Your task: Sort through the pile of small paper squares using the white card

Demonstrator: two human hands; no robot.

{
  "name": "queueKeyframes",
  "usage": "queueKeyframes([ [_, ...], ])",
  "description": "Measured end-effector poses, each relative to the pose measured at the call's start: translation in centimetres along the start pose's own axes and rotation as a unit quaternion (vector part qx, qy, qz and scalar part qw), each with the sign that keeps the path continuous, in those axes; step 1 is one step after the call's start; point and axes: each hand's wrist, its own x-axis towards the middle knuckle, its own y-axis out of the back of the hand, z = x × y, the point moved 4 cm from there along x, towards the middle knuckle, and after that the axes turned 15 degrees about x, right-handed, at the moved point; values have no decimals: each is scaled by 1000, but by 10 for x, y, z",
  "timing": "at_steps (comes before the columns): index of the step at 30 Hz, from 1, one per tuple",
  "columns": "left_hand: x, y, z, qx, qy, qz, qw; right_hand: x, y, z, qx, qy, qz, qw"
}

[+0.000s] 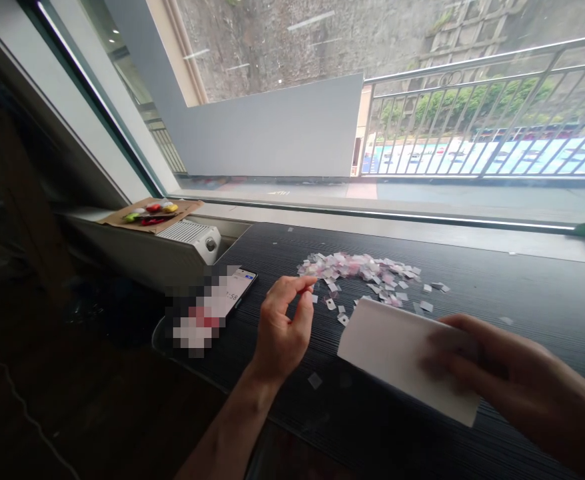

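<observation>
My left hand (285,327) hovers at the near edge of a pile of small square plastic pieces (350,267). Its thumb and index finger come together in a pinch; whatever lies between the tips is too small to make out. A plain white rectangular card or flat packet (397,353) is gripped in my right hand (492,360), tilted above the dark table. Motion smears the right fingers a little. Some of the squares are clear, others pinkish, and a few near the pile bear a dark dot.
A phone (240,287), partly blurred out, lies on the black wood-grain table (532,287) at left. Beyond it, a white appliance (205,243) carries cardboard (117,219) with colourful items. A loose clear square (315,381) lies near the front. The window (272,147) borders the table's back.
</observation>
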Motion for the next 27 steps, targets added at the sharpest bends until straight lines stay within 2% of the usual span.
queueKeyframes([
  [4,0,-1,-1,-4,4,-2,1000,-14,-9,23,50,-98,-64,992],
  [7,0,-1,-1,-7,3,0,1000,-20,-14,29,65,-131,-73,987],
  [11,0,0,0,-4,-1,0,1000,-5,-23,16,59,-93,-135,985],
  [15,0,0,0,-4,3,2,1000,14,-29,7,48,-56,-131,989],
  [21,0,-2,-1,-15,7,2,1000,3,-25,17,38,-76,-166,982],
  [23,-1,-1,-1,-16,10,3,1000,-2,-16,22,64,-93,-143,983],
  [27,-1,0,1,-16,11,2,1000,-12,4,28,128,-107,-20,986],
])
